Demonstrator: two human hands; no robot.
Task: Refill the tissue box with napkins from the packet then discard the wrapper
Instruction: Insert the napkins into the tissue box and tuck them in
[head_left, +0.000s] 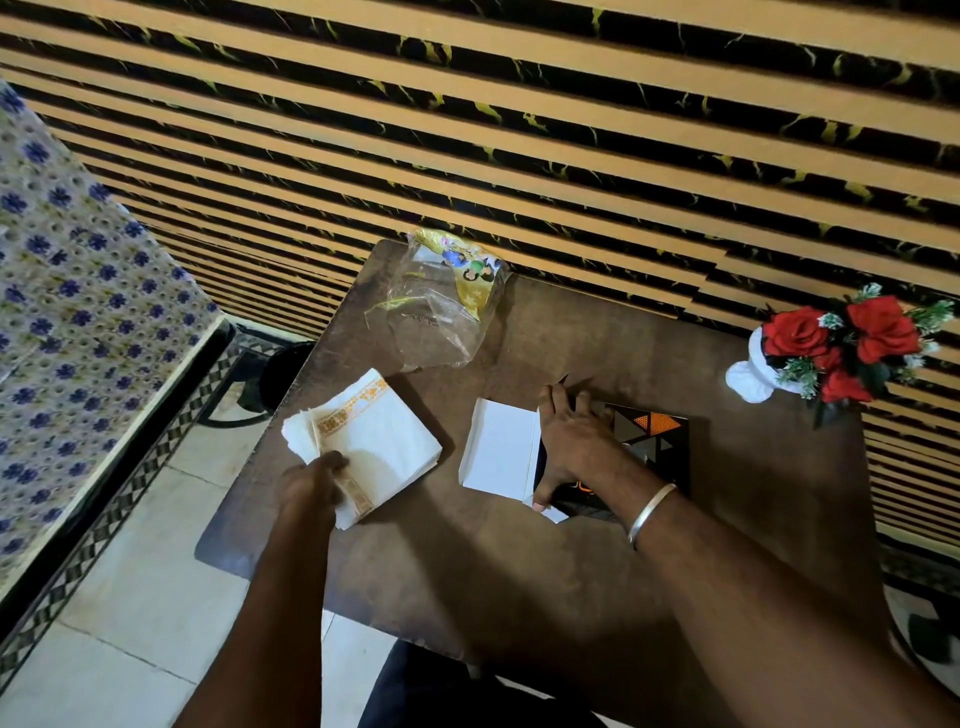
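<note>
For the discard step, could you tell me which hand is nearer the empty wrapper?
Left. The left hand rests on the napkin stack just below the wrapper; the right hand is farther right, on the tissue box.

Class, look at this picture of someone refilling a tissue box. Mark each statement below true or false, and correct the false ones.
1. The left hand rests on the napkin stack. True.
2. The wrapper still holds the napkins. False: it lies empty by the wall.
3. The right hand is on the tissue box. True.
4. The flowers are yellow. False: red.
5. The right wrist wears a bangle. True.
</note>
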